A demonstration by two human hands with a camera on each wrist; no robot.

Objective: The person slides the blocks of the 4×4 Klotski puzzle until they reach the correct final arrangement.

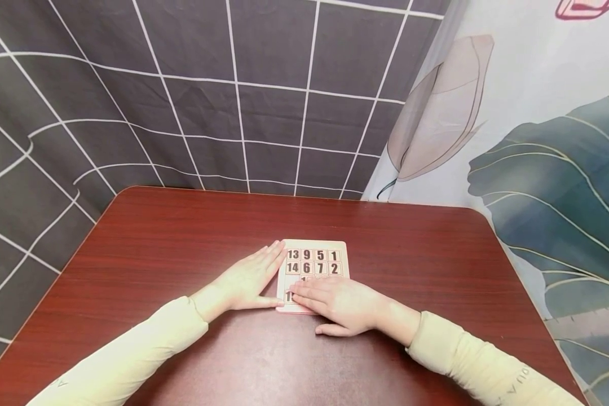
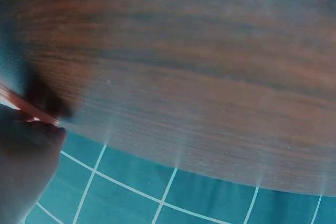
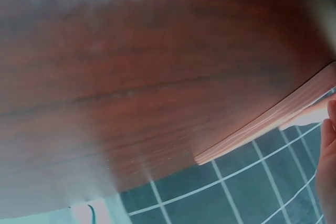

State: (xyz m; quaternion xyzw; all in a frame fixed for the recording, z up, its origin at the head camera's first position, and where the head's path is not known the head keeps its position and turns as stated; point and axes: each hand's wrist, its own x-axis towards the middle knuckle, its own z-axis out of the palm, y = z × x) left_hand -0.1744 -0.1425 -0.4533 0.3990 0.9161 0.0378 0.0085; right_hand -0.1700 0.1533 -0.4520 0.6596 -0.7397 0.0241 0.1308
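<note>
A pale number sliding puzzle (image 1: 320, 261) lies flat on the red-brown table (image 1: 208, 225), its upper rows reading 13, 9, 5, 1 and 14, 6, 7, 2. Along its left side my left hand (image 1: 246, 282) steadies it, fingertips at the upper left corner and thumb stretched to the lower left one. My right hand (image 1: 347, 304) lies over the lower rows with straight fingers, fingertips touching tiles near the lower left. Most lower tiles are hidden beneath it. In the right wrist view the puzzle's layered side edge (image 3: 262, 121) shows beside my fingers.
Behind the table hangs a dark grey curtain (image 1: 271, 113) with a white grid. At the right is a white curtain with large leaf prints (image 1: 553, 186). The table's far edge runs just below the grey curtain.
</note>
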